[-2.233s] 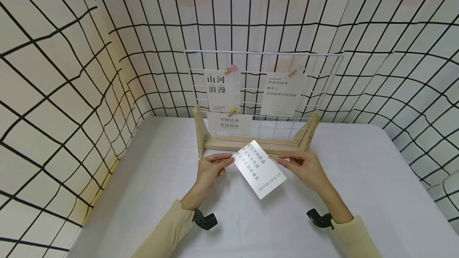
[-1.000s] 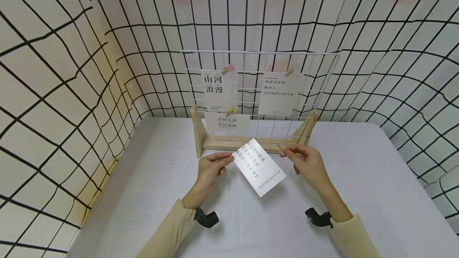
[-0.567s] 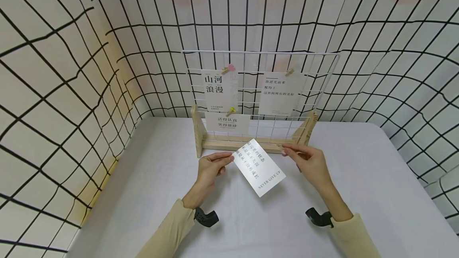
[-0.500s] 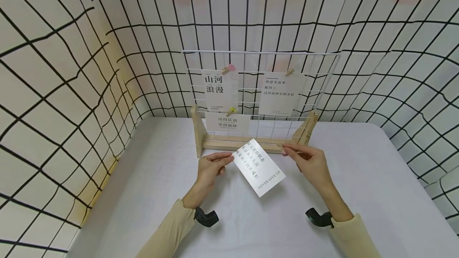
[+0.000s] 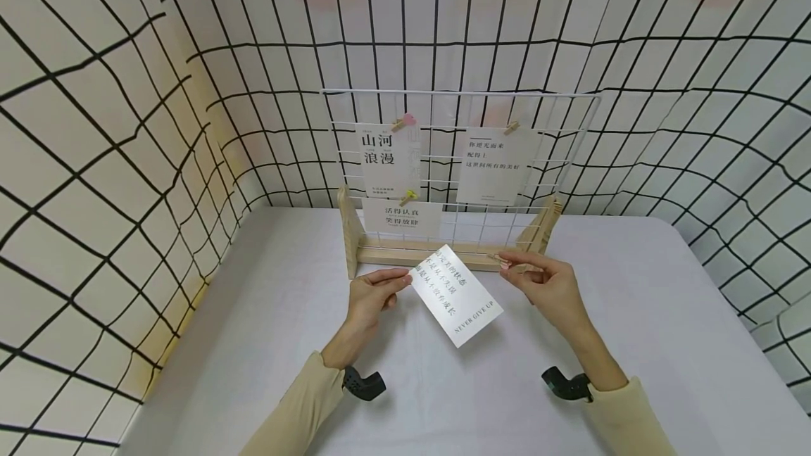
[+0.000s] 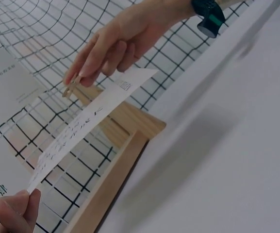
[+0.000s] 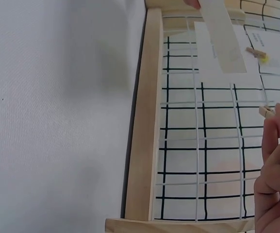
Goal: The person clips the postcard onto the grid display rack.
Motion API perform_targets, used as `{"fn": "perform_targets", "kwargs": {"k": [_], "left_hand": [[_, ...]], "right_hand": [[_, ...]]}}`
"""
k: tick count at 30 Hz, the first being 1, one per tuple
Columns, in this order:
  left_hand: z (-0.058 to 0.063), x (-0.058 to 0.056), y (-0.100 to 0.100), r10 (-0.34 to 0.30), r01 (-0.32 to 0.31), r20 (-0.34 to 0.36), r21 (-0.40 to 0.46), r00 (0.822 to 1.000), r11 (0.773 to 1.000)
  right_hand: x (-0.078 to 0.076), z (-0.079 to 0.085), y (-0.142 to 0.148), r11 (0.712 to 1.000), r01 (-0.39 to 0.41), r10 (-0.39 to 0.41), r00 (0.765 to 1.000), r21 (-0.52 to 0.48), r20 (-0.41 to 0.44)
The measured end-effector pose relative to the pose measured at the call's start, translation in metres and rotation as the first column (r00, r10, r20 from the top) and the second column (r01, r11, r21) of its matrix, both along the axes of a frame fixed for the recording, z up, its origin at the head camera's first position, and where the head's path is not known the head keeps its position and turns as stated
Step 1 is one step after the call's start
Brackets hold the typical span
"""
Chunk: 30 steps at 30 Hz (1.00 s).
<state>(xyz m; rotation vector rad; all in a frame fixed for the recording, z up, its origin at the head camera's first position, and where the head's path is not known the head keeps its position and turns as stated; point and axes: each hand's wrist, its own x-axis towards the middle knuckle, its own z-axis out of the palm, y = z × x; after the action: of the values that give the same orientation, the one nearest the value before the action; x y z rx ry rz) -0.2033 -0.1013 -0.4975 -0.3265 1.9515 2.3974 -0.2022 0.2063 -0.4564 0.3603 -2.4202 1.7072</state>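
Left hand: thumb and forefinger pinch the corner of a white quote card, held above the white table.
Right hand: fingertips clamped on a small wooden clothespin, beside the card's top edge, not yet clipped on.
Wire grid stand: three cards already pegged; a fourth to hang.

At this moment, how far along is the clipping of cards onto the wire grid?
Three cards hang clipped on the wire grid, including the top-left card. In hand: the left hand pinches the loose card by a corner, and the right hand pinches a small wooden clip beside its top edge. Left: no clip is on this card yet, and it is not on the grid.
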Motion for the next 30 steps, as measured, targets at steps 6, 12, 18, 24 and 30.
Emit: {"fn": "perform_targets", "kwargs": {"k": [6,12,18,24,30], "left_hand": [[-0.001,0.001,0.002,0.014,-0.015,0.011,0.027,1.000,1.000],[-0.007,0.001,0.007,0.017,-0.018,0.020,0.066,1.000,0.998],[-0.009,0.001,0.009,0.050,-0.054,0.044,0.093,0.998,0.994],[-0.008,-0.004,0.011,0.098,-0.105,0.065,0.131,0.993,0.986],[-0.006,-0.009,0.016,0.111,-0.121,0.060,0.194,0.992,0.974]], "right_hand": [[0.000,0.000,0.000,0.999,0.033,-0.033,0.999,0.012,0.003],[0.000,0.002,0.003,0.997,0.074,-0.074,0.997,0.009,-0.010],[-0.001,0.004,0.006,0.997,0.080,-0.081,0.995,-0.025,-0.066],[-0.002,0.003,0.008,0.995,0.096,-0.098,0.992,-0.035,-0.077],[-0.003,0.004,0.010,0.994,0.103,-0.107,0.991,-0.047,-0.076]]}}
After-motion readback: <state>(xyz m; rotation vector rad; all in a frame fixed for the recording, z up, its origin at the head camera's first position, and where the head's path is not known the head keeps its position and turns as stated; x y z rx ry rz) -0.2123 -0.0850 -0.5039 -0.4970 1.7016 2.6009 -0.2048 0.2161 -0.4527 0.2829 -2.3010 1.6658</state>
